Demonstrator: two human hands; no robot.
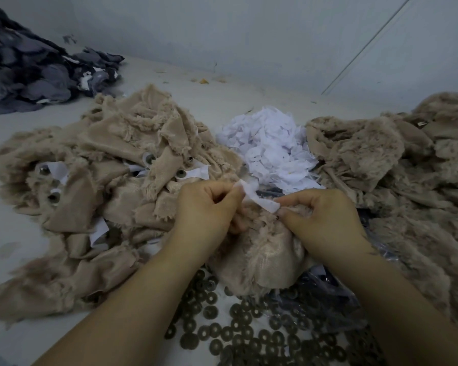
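Just above the scattered dark ring-shaped washers (212,311), a short white fabric strip (257,198) lies with its long axis from ten to four o'clock. The left hand (209,204) pinches its ten o'clock end. The right hand (320,217), at the four o'clock end, grips the tan plush fabric piece (265,257) beneath.

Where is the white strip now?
Head view, centre: the white strip is pinched between left hand and right hand, beside the white scrap pile.
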